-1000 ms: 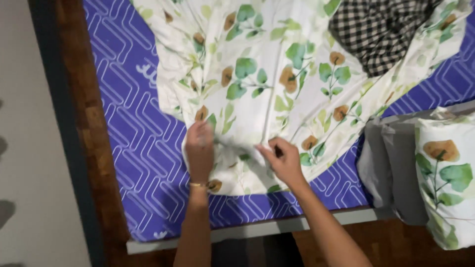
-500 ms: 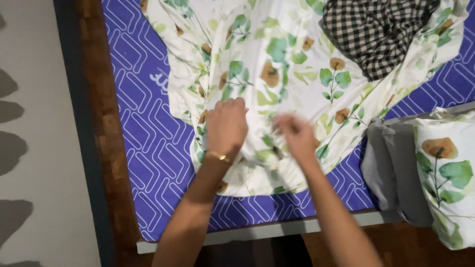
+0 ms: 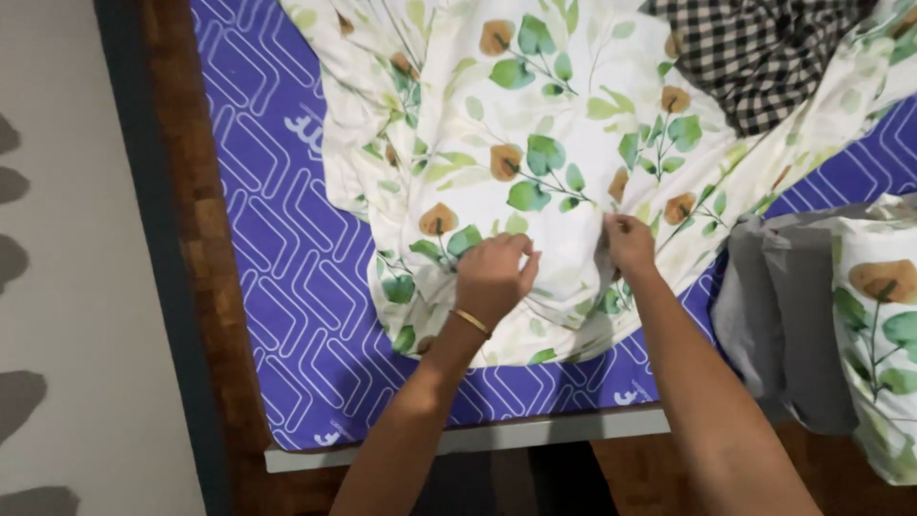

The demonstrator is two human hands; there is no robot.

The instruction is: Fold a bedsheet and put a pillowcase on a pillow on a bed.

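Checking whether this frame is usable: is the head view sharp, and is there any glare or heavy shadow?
Head view: even, soft light with no glare; the leaf-print sheet and both hands, left and right, look fairly sharp; dark blotchy shadows fall on the floor at left.

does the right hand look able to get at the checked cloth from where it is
Probably yes. The right hand pinches the leaf-print sheet, and the checked cloth lies further up the mattress on that side, with only flat sheet between them.
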